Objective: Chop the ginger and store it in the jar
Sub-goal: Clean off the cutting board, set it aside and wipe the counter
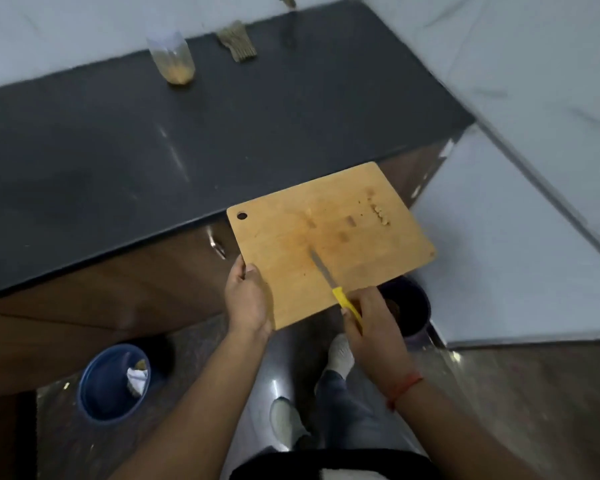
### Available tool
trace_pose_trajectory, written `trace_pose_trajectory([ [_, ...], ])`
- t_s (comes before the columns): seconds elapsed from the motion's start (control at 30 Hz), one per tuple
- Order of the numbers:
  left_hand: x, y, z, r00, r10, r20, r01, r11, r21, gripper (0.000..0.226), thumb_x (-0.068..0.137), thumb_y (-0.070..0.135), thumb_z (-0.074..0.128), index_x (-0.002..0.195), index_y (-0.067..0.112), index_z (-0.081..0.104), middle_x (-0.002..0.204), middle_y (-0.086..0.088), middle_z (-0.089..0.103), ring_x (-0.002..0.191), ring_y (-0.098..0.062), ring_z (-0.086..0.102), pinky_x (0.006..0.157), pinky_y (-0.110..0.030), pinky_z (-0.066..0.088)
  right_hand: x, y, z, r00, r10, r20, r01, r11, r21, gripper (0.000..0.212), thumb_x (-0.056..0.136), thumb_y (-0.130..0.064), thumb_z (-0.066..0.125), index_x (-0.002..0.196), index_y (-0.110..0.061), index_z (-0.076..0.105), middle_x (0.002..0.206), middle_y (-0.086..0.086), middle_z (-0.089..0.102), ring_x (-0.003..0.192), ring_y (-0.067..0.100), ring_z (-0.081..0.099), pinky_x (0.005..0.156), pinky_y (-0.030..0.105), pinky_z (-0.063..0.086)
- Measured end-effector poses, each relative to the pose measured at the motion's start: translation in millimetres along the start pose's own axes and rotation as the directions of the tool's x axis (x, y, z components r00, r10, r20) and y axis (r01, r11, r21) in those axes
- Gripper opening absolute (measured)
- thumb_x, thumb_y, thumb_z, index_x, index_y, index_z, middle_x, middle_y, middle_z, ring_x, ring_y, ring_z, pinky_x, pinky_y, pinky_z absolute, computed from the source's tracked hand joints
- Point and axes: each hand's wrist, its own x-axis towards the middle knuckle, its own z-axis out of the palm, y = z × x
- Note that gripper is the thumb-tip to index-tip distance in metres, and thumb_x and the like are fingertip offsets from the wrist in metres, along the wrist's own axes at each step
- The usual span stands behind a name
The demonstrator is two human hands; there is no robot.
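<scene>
The left hand (248, 296) gripped the board (329, 244) off the bench (118, 161), the right hand (369, 320) gripped the knife (329, 278); a tilt could spill the ginger (381, 214).

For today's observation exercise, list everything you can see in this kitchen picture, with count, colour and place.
Chopping board: one, light wood, held off the counter's edge.
Ginger bits: a few, pale yellow, far right of board.
Knife: one, yellow handle, blade on board.
Jar: one, clear, yellowish contents at bottom, back of counter.
Counter: one, black.
Buckets: blue on floor left; dark under the board.
Left hand: grips board edge.
Right hand: grips knife.
</scene>
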Motion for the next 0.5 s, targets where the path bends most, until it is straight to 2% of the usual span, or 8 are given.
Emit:
trace_pose_trajectory([
  [0.1,-24,-30,8,0.999,-0.026,0.019,0.026,1.000,0.015,0.033,0.109,0.011,0.039,0.124,0.028,0.063,0.117,-0.003,0.072,0.105,-0.020,0.068,0.099,-0.042,0.053,-36,14,-7,0.999,-0.010,0.039,0.010,1.000,-0.001,0.009,0.097,-0.014,0.052,0.102,-0.020,0.050,0.096,-0.010,0.041,0.079,0.004,0.045,0.065,0.024,0.041],
  [0.3,-46,-79,33,0.998,-0.066,0.008,0.064,0.986,0.154,0.035,0.108,0.013,0.040,0.138,0.021,0.058,0.117,0.000,0.071,0.109,-0.021,0.066,0.100,-0.041,0.053,-77,60,-15,0.989,0.113,0.091,-0.116,0.993,0.035,0.007,0.096,-0.016,0.051,0.103,-0.019,0.052,0.099,-0.012,0.044,0.082,0.009,0.050,0.067,0.033,0.047],
  [0.4,-48,-117,51,0.997,-0.064,-0.053,0.074,0.970,0.231,0.035,0.108,0.013,0.041,0.139,0.017,0.057,0.107,0.009,0.069,0.093,-0.007,0.065,0.081,-0.023,0.054,-84,101,-23,0.974,0.164,0.159,-0.175,0.983,0.054,0.007,0.095,-0.017,0.049,0.102,-0.020,0.051,0.101,-0.010,0.047,0.084,0.014,0.053,0.070,0.044,0.049],
  [0.5,-43,-171,67,0.995,-0.050,-0.087,0.078,0.928,0.363,0.033,0.108,0.013,0.039,0.133,0.020,0.059,0.107,0.007,0.066,0.081,0.000,0.060,0.060,-0.009,0.047,-92,156,-18,0.951,0.226,0.211,-0.243,0.968,0.059,0.006,0.095,-0.020,0.048,0.101,-0.019,0.049,0.103,-0.004,0.048,0.086,0.022,0.055,0.072,0.047,0.049],
])
